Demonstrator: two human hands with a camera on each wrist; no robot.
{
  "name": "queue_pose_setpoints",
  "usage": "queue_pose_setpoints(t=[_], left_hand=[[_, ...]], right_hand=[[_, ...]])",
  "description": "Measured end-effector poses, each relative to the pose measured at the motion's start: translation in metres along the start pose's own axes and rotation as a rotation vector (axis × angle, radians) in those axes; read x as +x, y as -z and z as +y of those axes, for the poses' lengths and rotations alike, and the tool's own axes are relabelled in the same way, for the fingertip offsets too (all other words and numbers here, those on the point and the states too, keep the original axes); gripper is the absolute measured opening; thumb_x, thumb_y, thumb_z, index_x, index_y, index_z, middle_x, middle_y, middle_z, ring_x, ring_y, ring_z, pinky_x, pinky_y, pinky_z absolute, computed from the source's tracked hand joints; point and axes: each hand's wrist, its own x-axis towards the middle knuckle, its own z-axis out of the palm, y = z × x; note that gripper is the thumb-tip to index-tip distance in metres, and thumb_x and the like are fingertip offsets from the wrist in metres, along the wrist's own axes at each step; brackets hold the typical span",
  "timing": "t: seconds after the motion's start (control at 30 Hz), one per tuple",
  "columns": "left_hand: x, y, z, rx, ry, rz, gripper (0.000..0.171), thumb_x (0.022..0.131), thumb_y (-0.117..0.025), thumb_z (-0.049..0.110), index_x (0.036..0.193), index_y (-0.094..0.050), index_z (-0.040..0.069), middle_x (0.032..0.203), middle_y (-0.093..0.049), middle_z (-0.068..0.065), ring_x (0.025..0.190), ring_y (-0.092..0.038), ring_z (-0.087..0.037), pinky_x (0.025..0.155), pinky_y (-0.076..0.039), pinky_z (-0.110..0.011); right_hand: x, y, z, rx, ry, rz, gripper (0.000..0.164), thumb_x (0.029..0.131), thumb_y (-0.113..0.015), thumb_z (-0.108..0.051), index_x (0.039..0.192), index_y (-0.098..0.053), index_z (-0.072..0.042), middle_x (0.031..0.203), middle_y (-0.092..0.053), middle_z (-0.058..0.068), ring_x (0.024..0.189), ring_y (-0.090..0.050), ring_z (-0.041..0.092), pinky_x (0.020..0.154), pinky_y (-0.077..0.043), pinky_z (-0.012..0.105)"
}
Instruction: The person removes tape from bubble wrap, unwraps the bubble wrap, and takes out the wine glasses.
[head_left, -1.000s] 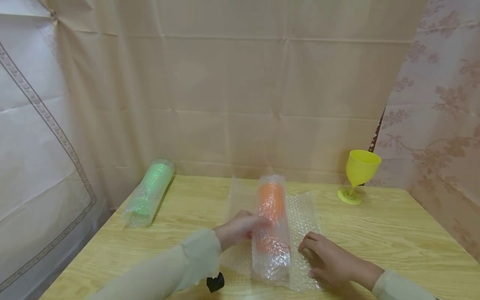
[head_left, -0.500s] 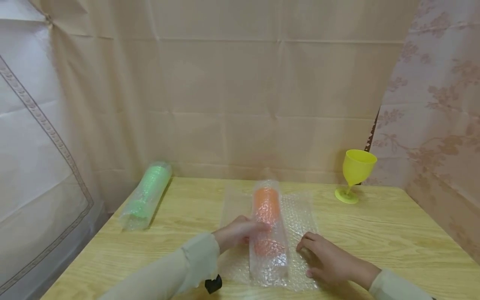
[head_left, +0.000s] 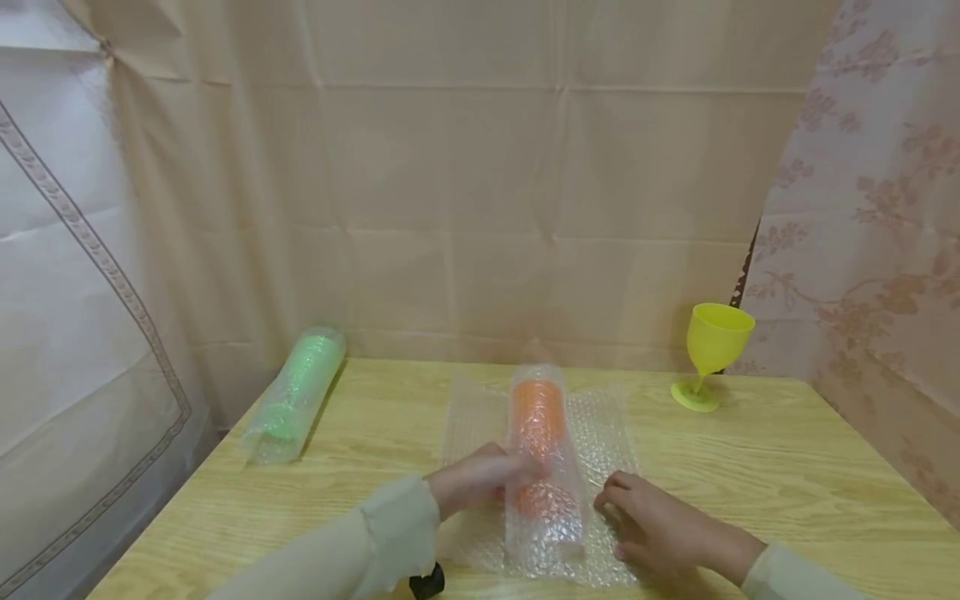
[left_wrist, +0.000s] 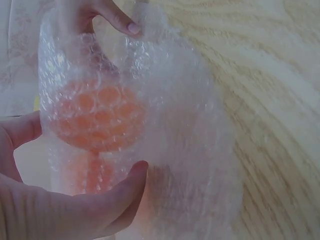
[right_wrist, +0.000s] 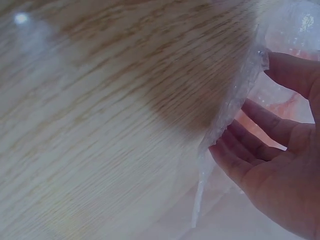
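An orange goblet (head_left: 537,408), blurred by its wrapping, lies rolled in bubble wrap (head_left: 606,433) at the table's middle; its stem shows through in the left wrist view. Flat parts of the sheet spread out on both sides of the roll. My left hand (head_left: 480,477) grips the roll from the left, its thumb across the top and the other fingers partly hidden. On the right, my right hand (head_left: 660,523) holds the sheet's near right edge. In the right wrist view its curled fingers (right_wrist: 235,162) and thumb meet that edge.
A green object (head_left: 303,375) rolled in bubble wrap lies at the table's left edge. Toward the back right stands a yellow goblet (head_left: 718,342). The wooden table (head_left: 780,467) meets a beige cloth (head_left: 450,208) behind. A small black item (head_left: 427,582) shows beneath the left sleeve.
Both hands keep nearly the same places on the wrapped roll and the sheet. The whole head view has shifted slightly; the roll appears little changed.
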Motion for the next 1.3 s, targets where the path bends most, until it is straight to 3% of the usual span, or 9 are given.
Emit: queue_pose_setpoints(t=[0.03, 0.17, 0.37, 0.57, 0.73, 0.83, 1.03, 1.17, 1.3], left_hand=[[-0.001, -0.001, 0.001, -0.015, 0.002, -0.004, 0.027, 0.085, -0.064, 0.035, 0.076, -0.064, 0.010, 0.084, -0.065, 0.003, 0.084, -0.059, -0.012, 0.097, -0.047, -0.042], [-0.002, -0.007, 0.002, -0.070, 0.018, 0.012, 0.029, 0.084, -0.066, 0.025, 0.098, -0.068, 0.000, 0.098, -0.071, -0.004, 0.088, -0.063, -0.012, 0.091, -0.052, -0.036], [-0.001, -0.014, 0.003, -0.081, 0.046, 0.053, 0.027, 0.081, -0.071, 0.022, 0.096, -0.068, 0.000, 0.098, -0.070, -0.003, 0.086, -0.063, -0.012, 0.083, -0.054, -0.032], [-0.003, -0.016, 0.002, -0.096, 0.064, 0.044, 0.035, 0.081, -0.071, 0.023, 0.104, -0.064, -0.002, 0.104, -0.069, -0.006, 0.095, -0.064, -0.018, 0.093, -0.052, -0.040], [-0.005, -0.016, -0.001, -0.112, 0.025, 0.009, 0.031, 0.083, -0.070, 0.023, 0.101, -0.066, -0.002, 0.102, -0.070, -0.005, 0.091, -0.065, -0.015, 0.092, -0.053, -0.039], [-0.006, -0.014, -0.001, -0.110, -0.001, -0.013, 0.028, 0.085, -0.068, 0.023, 0.100, -0.068, 0.000, 0.100, -0.071, -0.003, 0.089, -0.065, -0.013, 0.089, -0.053, -0.036], [-0.005, -0.011, -0.002, -0.128, -0.006, -0.039, 0.030, 0.086, -0.067, 0.023, 0.107, -0.068, 0.001, 0.106, -0.071, -0.003, 0.096, -0.065, -0.015, 0.092, -0.052, -0.038], [-0.007, -0.010, -0.005, -0.166, -0.035, -0.070, 0.029, 0.087, -0.066, 0.024, 0.106, -0.068, 0.002, 0.098, -0.072, 0.000, 0.086, -0.064, -0.010, 0.085, -0.053, -0.032], [-0.005, -0.014, -0.007, -0.163, -0.017, -0.014, 0.028, 0.084, -0.069, 0.023, 0.101, -0.068, 0.000, 0.094, -0.071, -0.001, 0.082, -0.063, -0.010, 0.082, -0.053, -0.030]], right_hand=[[0.000, 0.000, 0.000, -0.004, 0.003, 0.002, 0.043, 0.079, -0.076, -0.030, 0.114, -0.061, -0.011, 0.113, -0.055, -0.001, 0.103, -0.058, 0.018, 0.091, -0.051, 0.040], [-0.001, 0.001, -0.002, -0.022, 0.016, 0.022, 0.041, 0.079, -0.076, -0.029, 0.112, -0.061, -0.010, 0.112, -0.056, 0.000, 0.101, -0.057, 0.017, 0.089, -0.052, 0.039], [0.000, 0.002, -0.002, -0.076, 0.072, 0.088, 0.039, 0.076, -0.076, -0.020, 0.109, -0.061, -0.007, 0.109, -0.056, 0.003, 0.097, -0.057, 0.018, 0.084, -0.052, 0.035], [-0.001, 0.008, -0.003, -0.115, 0.140, 0.119, 0.039, 0.072, -0.076, -0.013, 0.108, -0.062, -0.004, 0.107, -0.056, 0.004, 0.094, -0.057, 0.017, 0.081, -0.053, 0.033], [0.001, 0.027, -0.005, -0.094, 0.111, 0.072, 0.038, 0.079, -0.074, -0.014, 0.112, -0.060, -0.002, 0.109, -0.057, 0.005, 0.097, -0.060, 0.021, 0.082, -0.054, 0.033], [0.008, 0.045, -0.008, -0.060, 0.061, 0.037, 0.040, 0.082, -0.073, -0.013, 0.116, -0.058, 0.000, 0.113, -0.058, 0.007, 0.101, -0.061, 0.027, 0.083, -0.054, 0.035], [0.030, 0.069, -0.013, -0.098, 0.056, 0.065, 0.038, 0.082, -0.073, -0.014, 0.115, -0.059, 0.001, 0.112, -0.062, 0.012, 0.102, -0.062, 0.031, 0.086, -0.054, 0.041], [0.049, 0.078, -0.014, -0.100, 0.055, 0.086, 0.037, 0.082, -0.073, -0.016, 0.111, -0.061, 0.002, 0.106, -0.065, 0.012, 0.094, -0.063, 0.028, 0.080, -0.055, 0.038], [0.066, 0.083, -0.011, -0.042, 0.040, 0.106, 0.032, 0.082, -0.073, -0.017, 0.105, -0.063, 0.003, 0.096, -0.067, 0.013, 0.084, -0.065, 0.026, 0.071, -0.055, 0.029]])
